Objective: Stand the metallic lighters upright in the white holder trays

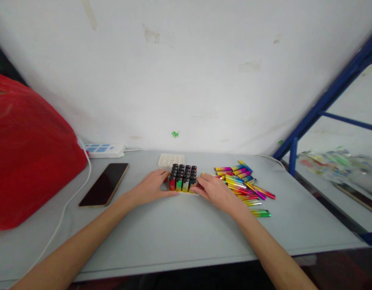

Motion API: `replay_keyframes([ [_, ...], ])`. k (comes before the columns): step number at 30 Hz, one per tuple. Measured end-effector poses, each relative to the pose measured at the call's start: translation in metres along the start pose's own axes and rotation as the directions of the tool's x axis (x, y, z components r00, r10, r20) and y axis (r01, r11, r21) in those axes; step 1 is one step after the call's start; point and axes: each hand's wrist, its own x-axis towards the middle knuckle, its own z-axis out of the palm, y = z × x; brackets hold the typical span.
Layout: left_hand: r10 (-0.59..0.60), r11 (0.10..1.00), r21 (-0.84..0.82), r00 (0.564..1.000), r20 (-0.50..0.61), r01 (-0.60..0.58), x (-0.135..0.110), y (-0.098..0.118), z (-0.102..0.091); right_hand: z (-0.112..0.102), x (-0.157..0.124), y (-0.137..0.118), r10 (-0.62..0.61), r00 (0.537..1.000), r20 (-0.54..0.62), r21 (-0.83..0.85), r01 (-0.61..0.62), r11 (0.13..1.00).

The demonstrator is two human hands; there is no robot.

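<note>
Upright lighters [182,179] with black tops stand packed in rows at the middle of the table. Their front row shows red, green and pale yellow bodies, and a thin pale edge of a tray shows under them. My left hand [152,187] curves around the left side of this block, thumb along its front edge and fingers behind at the side. At the front right corner, the fingers of my right hand [214,191] are closed on a lighter [193,184], partly hidden by the fingertips. Loose shiny multicoloured lighters [246,183] lie in a pile beyond my right wrist.
A white tray with round hollows [170,160] lies behind the block. On the left are a phone [104,185], a white power strip [106,150], a white cable [65,207] and a large red bag [32,157]. A blue metal frame [325,96] bounds the right side.
</note>
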Motion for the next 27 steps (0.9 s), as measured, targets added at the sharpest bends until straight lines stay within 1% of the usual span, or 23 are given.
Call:
replay_keyframes([
  [2,0.002,1.000,-0.003,1.000,0.003,-0.002,0.000,-0.001,0.000,0.000,0.000,-0.001,0.023,1.000,0.015,0.019,-0.024,1.000],
  [4,0.005,1.000,-0.005,1.000,-0.002,-0.005,0.001,-0.002,0.001,-0.006,-0.003,0.002,0.070,0.997,0.031,0.095,-0.073,0.993],
  [6,0.004,1.000,0.004,1.000,-0.003,-0.004,0.001,-0.003,0.001,-0.017,-0.006,0.005,0.114,0.993,-0.043,0.259,-0.099,0.961],
  [7,0.004,1.000,0.011,1.000,0.000,-0.004,0.002,-0.004,0.001,-0.023,-0.008,0.007,0.135,0.984,-0.113,0.385,-0.082,0.919],
  [8,0.006,1.000,0.016,1.000,0.003,-0.006,0.002,-0.005,0.001,-0.030,-0.009,0.008,0.159,0.969,-0.188,0.526,-0.038,0.850],
  [9,0.008,1.000,0.020,1.000,0.006,-0.008,0.002,-0.005,0.001,-0.036,-0.009,0.008,0.188,0.950,-0.249,0.662,0.025,0.749],
  [10,0.010,1.000,0.022,1.000,0.005,-0.010,0.002,-0.006,0.002,-0.041,-0.010,0.007,0.221,0.933,-0.284,0.777,0.089,0.623],
  [11,0.010,1.000,0.023,1.000,-0.001,-0.010,0.003,-0.007,0.002,-0.046,-0.009,0.006,0.254,0.922,-0.292,0.860,0.137,0.491],
  [12,0.008,1.000,0.026,1.000,-0.010,-0.008,0.003,-0.008,0.002,-0.049,-0.009,0.005,0.282,0.916,-0.285,0.912,0.169,0.374],
  [13,0.006,1.000,0.028,1.000,-0.019,-0.005,0.003,-0.009,0.003,-0.051,-0.008,0.004,0.298,0.916,-0.268,0.941,0.183,0.283],
  [14,0.005,1.000,0.030,1.000,-0.026,-0.004,0.003,-0.010,0.003,-0.052,-0.008,0.004,0.302,0.921,-0.247,0.958,0.184,0.221],
  [15,0.006,1.000,0.029,0.999,-0.032,-0.005,0.003,-0.010,0.004,-0.052,-0.007,0.004,0.303,0.925,-0.230,0.966,0.180,0.186],
  [16,0.010,1.000,0.024,0.999,-0.035,-0.009,0.003,-0.011,0.004,-0.052,-0.007,0.004,0.304,0.928,-0.217,0.970,0.171,0.171],
  [18,0.011,1.000,0.011,0.999,-0.034,-0.010,0.003,-0.011,0.004,-0.050,-0.007,0.006,0.318,0.925,-0.207,0.972,0.159,0.171],
  [20,0.005,1.000,-0.001,0.999,-0.034,-0.005,0.003,-0.010,0.003,-0.047,-0.006,0.008,0.355,0.910,-0.214,0.972,0.164,0.165],
  [23,0.010,1.000,-0.008,0.999,-0.037,-0.010,0.004,-0.008,0.001,-0.044,-0.005,0.011,0.427,0.877,-0.221,0.975,0.182,0.131],
  [25,0.016,1.000,-0.002,0.999,-0.038,-0.017,0.004,-0.007,0.001,-0.042,-0.004,0.012,0.451,0.866,-0.214,0.977,0.182,0.113],
  [27,0.012,1.000,0.010,0.999,-0.031,-0.012,0.004,-0.007,0.001,-0.040,-0.003,0.013,0.461,0.861,-0.213,0.976,0.173,0.129],
])
